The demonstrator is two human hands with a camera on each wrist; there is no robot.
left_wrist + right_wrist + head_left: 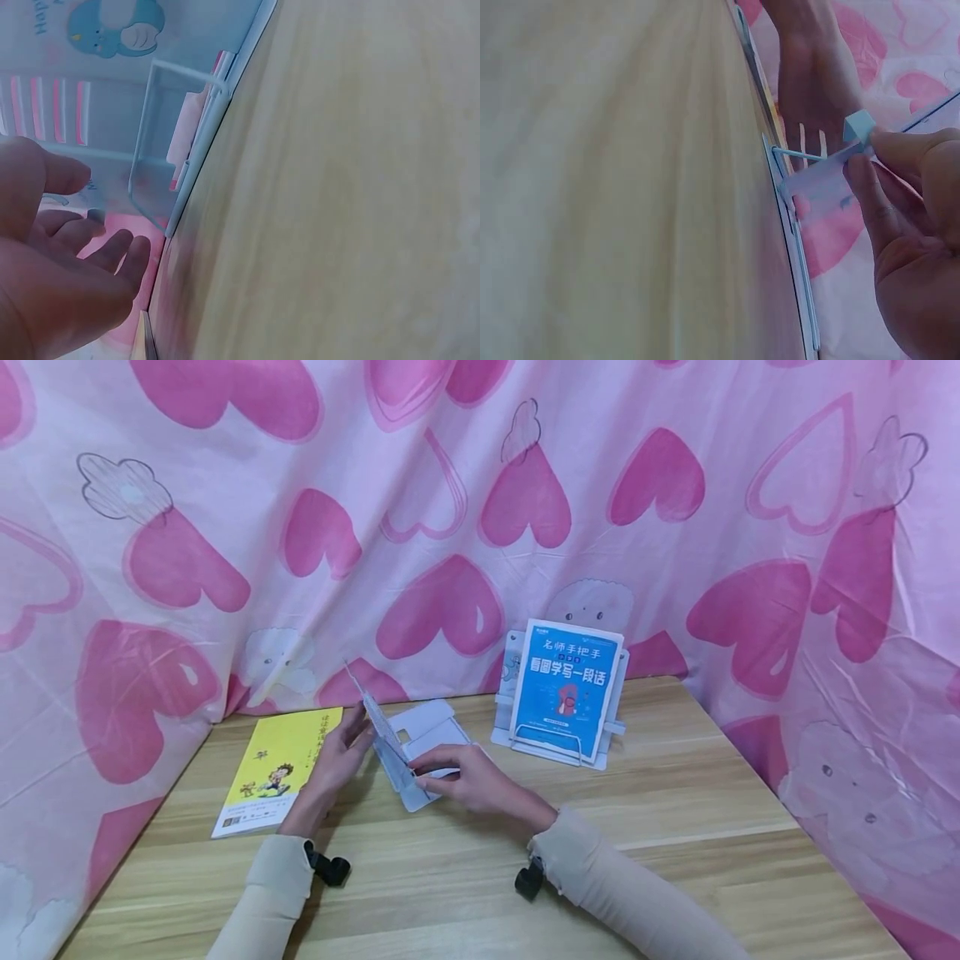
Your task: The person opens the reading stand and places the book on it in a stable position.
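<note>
A light blue folding book stand [431, 722] is partly unfolded on the table, its base flat and one panel raised at a tilt. My right hand [472, 781] pinches the panel's lower edge between thumb and fingers, beside a small light blue tab [859, 126] in the right wrist view. At the panel's left side is my left hand [341, 764]. Its fingers [112, 251] are loosely bent in the left wrist view and hold nothing. There, the panel shows a penguin print [112, 28], slots and a wire holder [139, 139].
A yellow book [262, 760] lies on the wooden table [420, 902], left of the stand and partly behind my left hand. To the right, a blue-covered book [562, 702] leans upright on another stand [613, 727]. A pink heart-patterned curtain [480, 468] hangs behind and along the sides.
</note>
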